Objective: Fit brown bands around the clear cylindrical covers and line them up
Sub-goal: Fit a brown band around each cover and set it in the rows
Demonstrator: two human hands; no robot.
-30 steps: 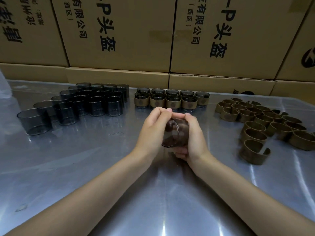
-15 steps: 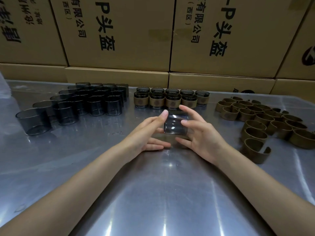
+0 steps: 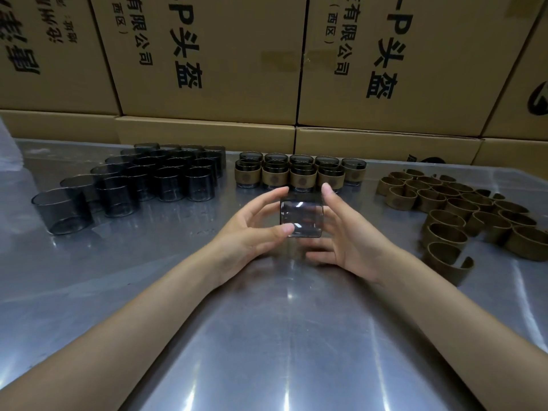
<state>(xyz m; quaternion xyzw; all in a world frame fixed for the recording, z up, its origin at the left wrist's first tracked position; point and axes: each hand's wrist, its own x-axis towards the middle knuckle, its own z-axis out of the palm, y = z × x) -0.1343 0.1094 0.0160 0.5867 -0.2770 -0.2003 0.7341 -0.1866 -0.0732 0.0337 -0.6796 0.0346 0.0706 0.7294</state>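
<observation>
- A clear cylindrical cover [image 3: 302,217] without a band sits at the middle of the metal desk [image 3: 267,336], between both hands
- Left hand [image 3: 252,229] grasps it: thumb on the near left edge, index finger reaching to the far top rim
- Right hand [image 3: 348,232] has fingers stretched along the cover's right side, its grip released
- Banded covers [image 3: 299,172] stand in rows just beyond the hands
- Bare clear covers [image 3: 154,179] cluster at far left
- Loose brown bands [image 3: 456,212] lie in a group at right, the nearest one showing its open gap
- Cardboard boxes [image 3: 207,54] are stacked behind the desk
</observation>
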